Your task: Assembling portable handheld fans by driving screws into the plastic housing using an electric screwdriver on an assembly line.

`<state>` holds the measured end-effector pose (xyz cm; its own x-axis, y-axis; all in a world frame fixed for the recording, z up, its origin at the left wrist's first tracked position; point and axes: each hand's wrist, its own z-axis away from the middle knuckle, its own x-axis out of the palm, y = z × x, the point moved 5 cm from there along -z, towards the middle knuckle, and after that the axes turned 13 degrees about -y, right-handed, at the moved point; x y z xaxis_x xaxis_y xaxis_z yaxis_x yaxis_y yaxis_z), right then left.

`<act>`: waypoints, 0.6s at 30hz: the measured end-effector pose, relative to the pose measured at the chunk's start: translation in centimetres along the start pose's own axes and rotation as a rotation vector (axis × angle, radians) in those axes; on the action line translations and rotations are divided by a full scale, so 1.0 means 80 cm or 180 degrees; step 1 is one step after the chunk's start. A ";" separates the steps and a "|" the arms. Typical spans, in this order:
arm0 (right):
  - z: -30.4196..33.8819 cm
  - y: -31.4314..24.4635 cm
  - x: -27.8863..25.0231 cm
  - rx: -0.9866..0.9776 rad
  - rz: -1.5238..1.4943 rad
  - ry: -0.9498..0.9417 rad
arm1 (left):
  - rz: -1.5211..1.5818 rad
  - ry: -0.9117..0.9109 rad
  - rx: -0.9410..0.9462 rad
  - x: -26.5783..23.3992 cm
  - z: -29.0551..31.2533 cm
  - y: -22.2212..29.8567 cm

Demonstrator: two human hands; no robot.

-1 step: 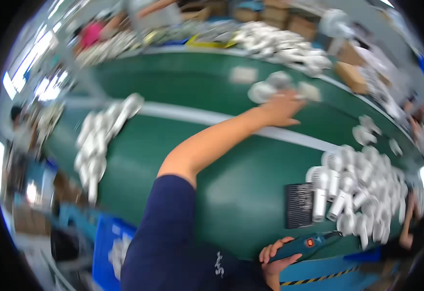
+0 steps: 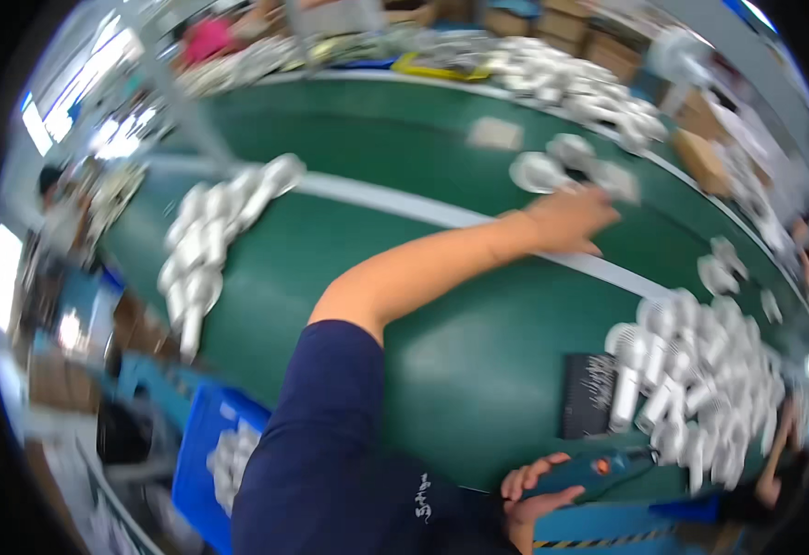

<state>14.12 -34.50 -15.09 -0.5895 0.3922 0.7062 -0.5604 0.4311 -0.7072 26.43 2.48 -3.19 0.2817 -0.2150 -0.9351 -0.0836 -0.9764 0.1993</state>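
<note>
My left arm stretches across the green conveyor belt [image 2: 460,361]. My left hand [image 2: 576,220] is blurred, its thumb apart from the fingers, just on the near side of a few white rounded parts [image 2: 539,172] and a pale flat piece [image 2: 619,182]. Whether it touches them I cannot make out. At the near edge, my right hand [image 2: 539,486] is wrapped round a dark teal electric screwdriver [image 2: 585,472] with an orange-red switch and a cord. Beyond the tool lies a black tray [image 2: 586,396] with rows of small screws, next to a heap of white handled parts with round grilled heads [image 2: 673,356].
A pale divider strip [image 2: 404,205] crosses the belt. More white parts [image 2: 206,227] lie at left, above a blue bin [image 2: 201,467] holding white pieces. Across the far edge are heaped white parts [image 2: 562,79] and cardboard boxes [image 2: 700,165]. Other people work around the line.
The whole view has shifted slightly. My left hand has drawn a little nearer to me, so more of the white rounded parts shows. My right hand keeps its hold on the screwdriver.
</note>
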 end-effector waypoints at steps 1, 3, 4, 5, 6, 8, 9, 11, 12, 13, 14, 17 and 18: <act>-0.005 -0.006 0.000 -0.0139 -0.0005 -0.0070 | -0.0445 0.0216 0.0341 0.000 0.033 0.024; -0.017 -0.010 -0.004 -0.0274 -0.0124 -0.0248 | -0.0469 0.0019 -0.0035 -0.010 0.113 0.036; -0.026 -0.010 0.003 -0.0191 -0.0140 -0.0488 | -0.0448 0.0059 -0.0351 -0.026 0.166 0.032; -0.027 -0.006 0.004 -0.0115 -0.0178 -0.0555 | -0.0271 0.0067 -0.0885 -0.043 0.220 0.014; -0.027 -0.007 0.005 -0.0039 -0.0137 -0.0473 | -0.0324 0.0568 -0.1331 -0.066 0.282 -0.001; -0.030 -0.008 0.011 0.0028 -0.0020 -0.0364 | -0.0787 0.1150 -0.2467 -0.102 0.395 -0.039; -0.031 -0.009 0.015 0.0043 -0.0045 -0.0407 | -0.1189 0.1210 -0.2917 -0.120 0.445 -0.054; -0.028 -0.007 0.009 0.0084 0.0078 0.0141 | -0.1908 0.1164 -0.3798 -0.135 0.538 -0.088; -0.028 -0.004 0.009 0.0139 0.0076 0.0294 | -0.2223 0.1089 -0.4033 -0.138 0.576 -0.108; -0.030 -0.009 0.015 0.0110 0.0086 0.0267 | -0.2080 0.1005 -0.4226 -0.144 0.591 -0.118; -0.033 -0.013 0.028 0.0131 0.0001 0.0037 | -0.1930 0.0809 -0.4412 -0.141 0.594 -0.134; -0.031 -0.011 0.026 0.0281 0.0119 -0.0070 | -0.1847 0.0524 -0.4802 -0.135 0.607 -0.154; -0.029 -0.012 0.023 0.0390 0.0331 0.0112 | -0.1714 0.0408 -0.4984 -0.131 0.606 -0.157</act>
<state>14.90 -32.29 -13.03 -0.6285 0.4586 0.6282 -0.5654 0.2852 -0.7739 -21.80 18.06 -10.09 0.0364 0.2095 -0.9771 0.9992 0.0076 0.0388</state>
